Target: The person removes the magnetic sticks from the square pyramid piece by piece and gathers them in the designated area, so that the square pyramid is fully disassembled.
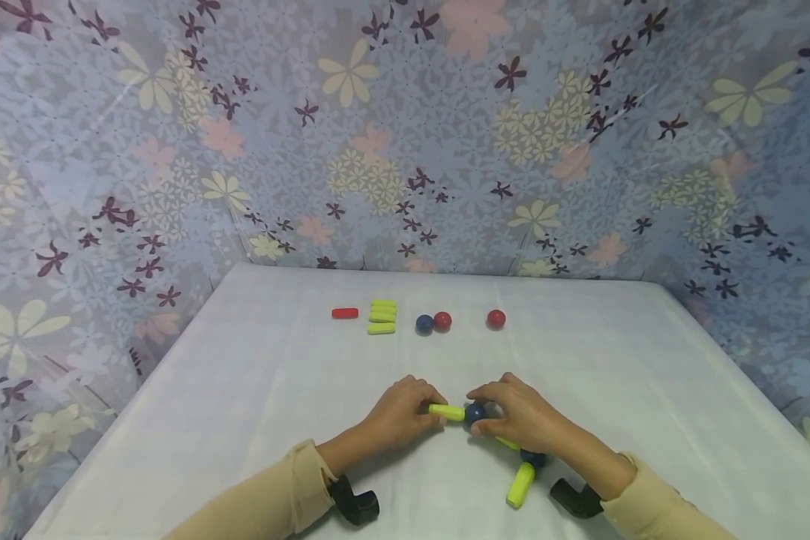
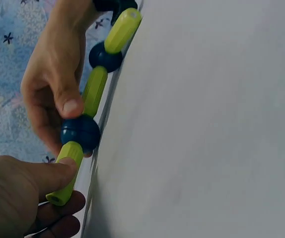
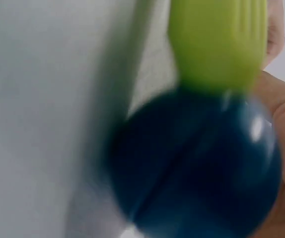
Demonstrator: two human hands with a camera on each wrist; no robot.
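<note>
A chain of yellow-green rods and blue balls lies between the two hands. My left hand pinches the left end rod between thumb and fingers. That rod meets a blue ball, which my right hand grips with its thumb on the near side. A middle rod runs from this ball to a second blue ball, partly hidden by the right hand in the head view. Another yellow-green rod sticks out from the second ball toward the near edge. In the right wrist view, a blue ball looms close and blurred.
Farther back on the white table lie a red rod, several yellow-green rods, a loose blue ball beside a red ball, and another red ball. Floral cloth hangs behind the table.
</note>
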